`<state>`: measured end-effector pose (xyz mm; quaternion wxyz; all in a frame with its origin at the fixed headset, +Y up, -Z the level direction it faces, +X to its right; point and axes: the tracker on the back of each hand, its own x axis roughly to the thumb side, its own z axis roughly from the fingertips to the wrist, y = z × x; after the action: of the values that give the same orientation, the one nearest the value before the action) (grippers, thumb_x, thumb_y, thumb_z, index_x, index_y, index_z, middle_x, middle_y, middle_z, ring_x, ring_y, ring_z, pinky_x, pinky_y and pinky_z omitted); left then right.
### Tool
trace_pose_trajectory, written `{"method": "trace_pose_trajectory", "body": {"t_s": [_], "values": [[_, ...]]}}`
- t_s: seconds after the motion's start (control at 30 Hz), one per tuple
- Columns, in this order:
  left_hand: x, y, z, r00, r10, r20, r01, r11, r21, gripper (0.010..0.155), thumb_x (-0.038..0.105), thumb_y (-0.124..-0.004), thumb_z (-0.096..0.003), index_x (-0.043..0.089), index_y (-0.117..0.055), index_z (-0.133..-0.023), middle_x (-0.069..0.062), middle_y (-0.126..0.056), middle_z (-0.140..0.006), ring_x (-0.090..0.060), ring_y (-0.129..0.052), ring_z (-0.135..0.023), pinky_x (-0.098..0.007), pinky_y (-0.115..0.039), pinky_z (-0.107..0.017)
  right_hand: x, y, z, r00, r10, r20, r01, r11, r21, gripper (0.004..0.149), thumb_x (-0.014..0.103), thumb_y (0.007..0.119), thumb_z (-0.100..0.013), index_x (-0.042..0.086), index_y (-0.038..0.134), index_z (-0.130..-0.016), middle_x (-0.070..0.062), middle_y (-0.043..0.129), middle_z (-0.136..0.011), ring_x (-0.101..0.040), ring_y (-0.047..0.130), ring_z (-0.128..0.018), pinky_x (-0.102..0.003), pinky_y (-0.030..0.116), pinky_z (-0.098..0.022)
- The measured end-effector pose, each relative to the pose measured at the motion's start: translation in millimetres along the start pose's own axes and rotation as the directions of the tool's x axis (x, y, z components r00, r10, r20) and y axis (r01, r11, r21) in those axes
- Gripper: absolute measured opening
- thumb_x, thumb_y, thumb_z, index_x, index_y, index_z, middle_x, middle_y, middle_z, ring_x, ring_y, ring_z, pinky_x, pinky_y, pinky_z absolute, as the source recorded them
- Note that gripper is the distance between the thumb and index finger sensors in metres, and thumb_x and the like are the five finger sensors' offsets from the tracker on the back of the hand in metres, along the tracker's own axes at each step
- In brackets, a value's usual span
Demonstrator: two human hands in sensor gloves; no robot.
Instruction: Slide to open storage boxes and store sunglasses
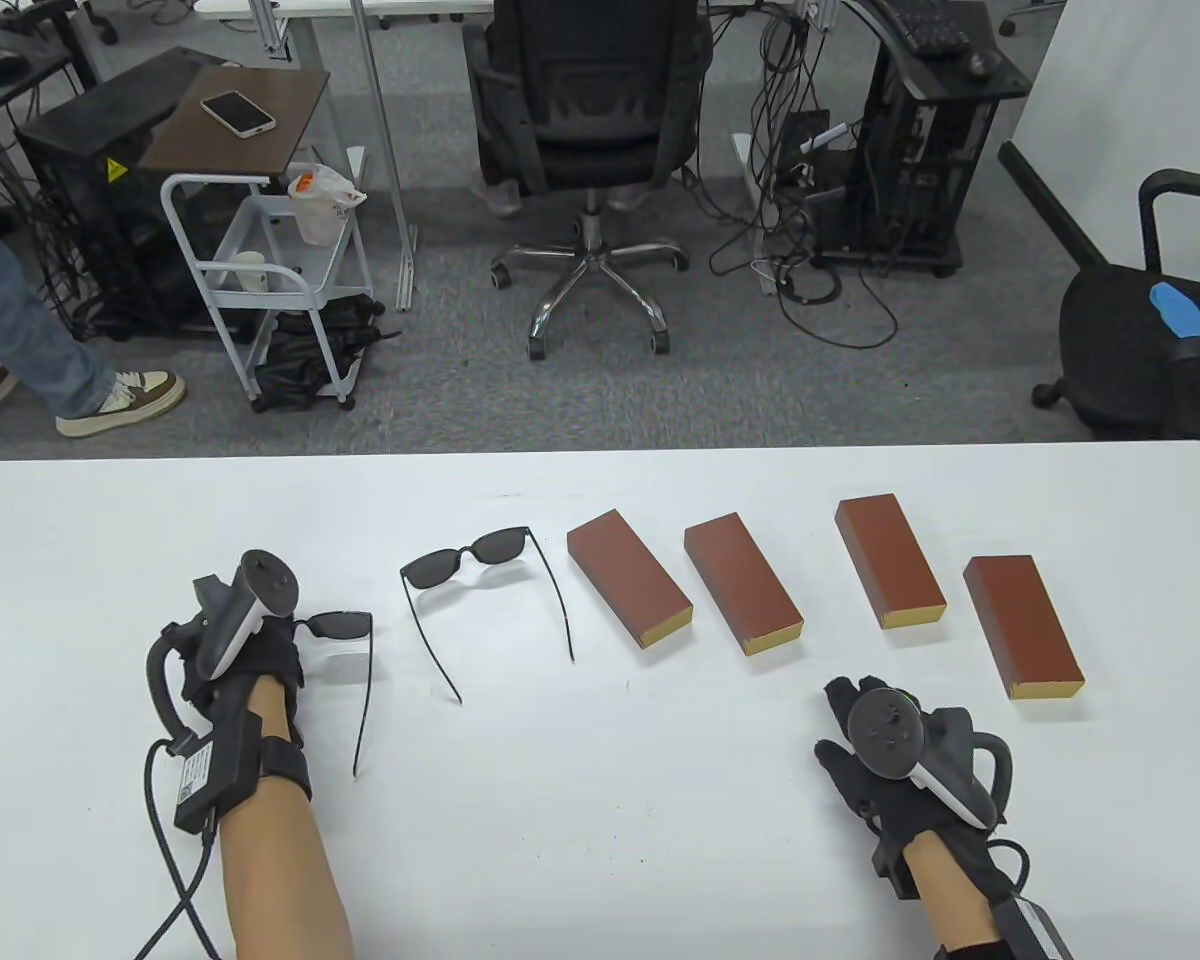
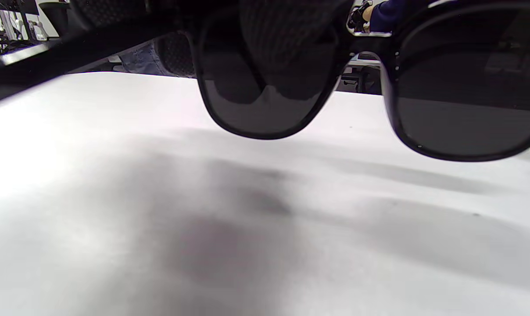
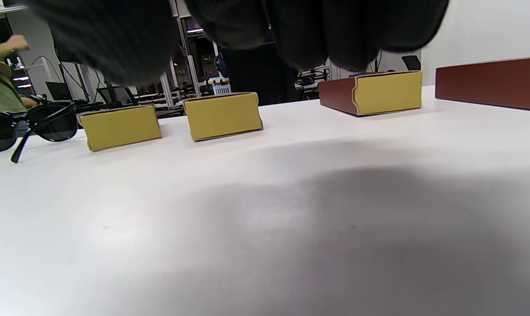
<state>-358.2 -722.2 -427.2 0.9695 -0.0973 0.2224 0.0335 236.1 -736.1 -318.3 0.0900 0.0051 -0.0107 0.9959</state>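
— What is your left hand (image 1: 245,660) doing?

— At the lower left of the table view it sits on a pair of sunglasses (image 1: 345,640), gloved fingers over the left part of the frame. In the left wrist view your fingers (image 2: 287,39) lie dark behind one lens, and both lenses hang just above the white table (image 2: 159,219). You hold the glasses; exactly how the fingers wrap the frame, I cannot tell.

— How do those glasses look?

— Thin black frame, dark grey lenses. One arm is unfolded and runs down toward the bottom of the table view.

— And your right hand (image 1: 885,750)?

— Lower right of the table view, holding nothing, apart from every box. In the right wrist view its fingers (image 3: 348,30) hang curled along the top edge, above the bare tabletop.

— Where is the other pair?

— A second pair of sunglasses (image 1: 485,590) lies left of centre, both arms spread open toward you, same black frame and dark lenses.

— And the boxes?

— Four reddish-brown boxes run across the right half, all tilted the same way, each showing a yellow end toward you: the first box (image 1: 628,577) just right of the second pair, then the second box (image 1: 742,583), the third box (image 1: 890,560) higher up, and the fourth box (image 1: 1023,626) farthest right. All sit closed.
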Motion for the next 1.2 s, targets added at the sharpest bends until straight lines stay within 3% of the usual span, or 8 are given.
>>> {"method": "trace_pose_trajectory", "body": {"t_s": [0.27, 0.5, 0.63, 0.9, 1.07, 1.2], "values": [[14.9, 23.4, 53.3, 0.976, -0.012, 0.217, 0.003, 0.999, 0.043, 0.043, 0.028, -0.077, -0.048, 0.04, -0.084, -0.089, 0.005, -0.088, -0.094, -0.03, -0.087, -0.087, -0.057, -0.071, -0.063, 12.1, -2.7, 1.6, 0.997, -0.019, 0.076, 0.02, 1.0, -0.018, 0.065, 0.05, 0.081, -0.033, 0.027, 0.062, -0.091, -0.014, 0.063, -0.1, -0.042, 0.068, -0.088, -0.051, 0.064, -0.065], [68.3, 25.9, 106.2, 0.913, -0.007, 0.407, -0.018, 0.998, 0.059, 0.044, 0.032, -0.08, -0.0471, 0.039, -0.086, -0.09, 0.004, -0.094, -0.092, -0.029, -0.094, -0.082, -0.055, -0.076, -0.058, 31.3, -5.5, 5.1, 0.983, -0.041, 0.181, 0.048, 0.998, -0.033, 0.064, 0.048, 0.082, -0.034, 0.027, 0.062, -0.091, -0.014, 0.065, -0.099, -0.041, 0.07, -0.087, -0.05, 0.066, -0.064], [110.2, 24.2, 135.9, 0.85, 0.03, 0.526, -0.067, 0.996, 0.051, 0.044, 0.033, -0.08, -0.0468, 0.038, -0.087, -0.09, 0.003, -0.096, -0.089, -0.029, -0.096, -0.078, -0.054, -0.078, -0.055, 40.9, -6.2, 7.6, 0.967, -0.059, 0.248, 0.07, 0.997, -0.036, 0.064, 0.046, 0.083, -0.034, 0.026, 0.062, -0.09, -0.013, 0.067, -0.098, -0.04, 0.072, -0.086, -0.05, 0.067, -0.064], [193.5, 17.6, 196.3, 0.64, 0.045, 0.767, -0.154, 0.986, 0.071, 0.044, 0.036, -0.082, -0.0458, 0.037, -0.088, -0.089, 0.001, -0.1, -0.081, -0.028, -0.101, -0.066, -0.053, -0.08, -0.049, 48.5, -13.4, 12.0, 0.928, -0.18, 0.325, 0.208, 0.977, -0.055, 0.066, 0.044, 0.086, -0.032, 0.025, 0.061, -0.091, -0.013, 0.067, -0.097, -0.038, 0.073, -0.085, -0.048, 0.07, -0.063], [224.5, 11.5, 219.7, 0.568, 0.065, 0.82, -0.16, 0.987, 0.032, 0.044, 0.037, -0.081, -0.0457, 0.036, -0.088, -0.089, 0.002, -0.101, -0.078, -0.027, -0.1, -0.063, -0.053, -0.08, -0.048, 42.2, -19.0, 12.1, 0.89, -0.33, 0.315, 0.362, 0.931, -0.047, 0.068, 0.041, 0.088, -0.032, 0.024, 0.06, -0.091, -0.013, 0.067, -0.097, -0.038, 0.074, -0.084, -0.048, 0.071, -0.063], [232.1, 7.7, 228.9, 0.54, 0.096, 0.836, -0.179, 0.984, 0.002, 0.044, 0.037, -0.081, -0.0456, 0.037, -0.089, -0.088, 0.0, -0.1, -0.077, -0.027, -0.1, -0.062, -0.053, -0.08, -0.048, 35.8, -19.1, 11.1, 0.842, -0.449, 0.298, 0.474, 0.88, -0.012, 0.069, 0.039, 0.09, -0.031, 0.025, 0.06, -0.091, -0.013, 0.068, -0.096, -0.037, 0.076, -0.084, -0.047, 0.072, -0.062]]}}
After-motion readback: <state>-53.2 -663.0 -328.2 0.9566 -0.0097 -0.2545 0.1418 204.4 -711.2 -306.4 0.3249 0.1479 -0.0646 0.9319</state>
